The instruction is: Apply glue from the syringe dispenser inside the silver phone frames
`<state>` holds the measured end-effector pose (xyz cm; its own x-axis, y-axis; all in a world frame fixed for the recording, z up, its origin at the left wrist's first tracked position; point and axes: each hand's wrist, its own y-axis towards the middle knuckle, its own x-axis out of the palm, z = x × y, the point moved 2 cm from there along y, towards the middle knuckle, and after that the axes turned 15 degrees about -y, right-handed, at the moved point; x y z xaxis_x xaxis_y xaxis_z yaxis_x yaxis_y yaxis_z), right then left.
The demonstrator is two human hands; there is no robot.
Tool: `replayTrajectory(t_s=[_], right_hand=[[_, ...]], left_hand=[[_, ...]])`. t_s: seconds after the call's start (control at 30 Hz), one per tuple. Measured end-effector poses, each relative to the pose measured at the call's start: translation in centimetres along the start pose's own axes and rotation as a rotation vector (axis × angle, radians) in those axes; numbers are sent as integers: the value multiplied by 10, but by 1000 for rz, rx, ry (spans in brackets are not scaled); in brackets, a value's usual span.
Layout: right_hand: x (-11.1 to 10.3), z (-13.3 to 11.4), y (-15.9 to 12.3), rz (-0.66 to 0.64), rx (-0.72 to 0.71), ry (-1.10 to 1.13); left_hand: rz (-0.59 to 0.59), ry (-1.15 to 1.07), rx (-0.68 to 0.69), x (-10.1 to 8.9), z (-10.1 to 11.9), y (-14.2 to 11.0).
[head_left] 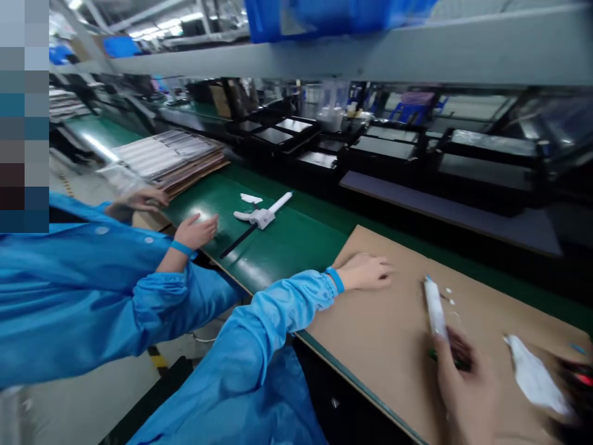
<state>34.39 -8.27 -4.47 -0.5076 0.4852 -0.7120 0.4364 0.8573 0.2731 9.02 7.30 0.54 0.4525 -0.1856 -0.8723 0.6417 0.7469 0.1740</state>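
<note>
1. Curling around the lower end of a white tube (pixel 434 303), the right grip (pixel 466 377) is closed on it, with the thumb along its near side; motion blur hides exactly where the other fingers sit
2. The white tube is above the right half of a brown cardboard sheet (pixel 393 340), its blue tip pointing away from the person; whether it touches the sheet cannot be told
3. The left grip (pixel 365 271) rests palm down on the cardboard sheet, near its far left corner, fingers loosely spread, a blue band (pixel 335 280) around the wrist
4. Small white bits (pixel 448 290) lie just beside the tube's tip, and a crumpled white piece (pixel 535 374) lies to the right of the right grip, near a blurred dark object (pixel 577 380) with a red mark
5. The cardboard sheet lies on a green desk (pixel 306 241), and farther left on that desk are a second white tube (pixel 281 202), a white lump (pixel 263 217) touching its near end, and a black strip (pixel 238 241)
6. At the left, a co-worker in blue sleeves has one hand (pixel 197 232) over the desk's edge and the other (pixel 147 199) near a stack of sheets (pixel 167 154)
7. Behind the cardboard sheet, a grey board (pixel 445 210) lies in front of black trays (pixel 384 145)
</note>
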Motion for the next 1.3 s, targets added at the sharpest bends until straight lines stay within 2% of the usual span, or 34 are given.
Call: replayTrajectory(t_s=[0.03,0.17,0.27,0.6,0.8,0.93,1.1,1.23,1.3], right_hand=[[-1,-5,-2,-2,38,28],[-5,-22,-8,-1,0,56],[-6,-26,-9,10,0,90],[-7,-27,-12,-1,2,130],[-7,-28,-11,0,3,128],[-7,-27,-11,-2,3,131],[-6,-25,-11,-8,-2,128],[-6,-26,-11,0,-5,123],[-7,-27,-12,2,1,125]], left_hand=[[-11,7,-12,-1,3,-1],[-24,7,-91,-8,9,-1],[-22,3,-92,-11,8,2],[8,23,-124,-9,3,-1],[-63,-9,-83,-8,7,0],[-20,22,-137,-7,11,1],[-46,-1,-79,-4,14,0],[1,8,-146,-7,11,0],[-6,8,-136,-7,11,0]])
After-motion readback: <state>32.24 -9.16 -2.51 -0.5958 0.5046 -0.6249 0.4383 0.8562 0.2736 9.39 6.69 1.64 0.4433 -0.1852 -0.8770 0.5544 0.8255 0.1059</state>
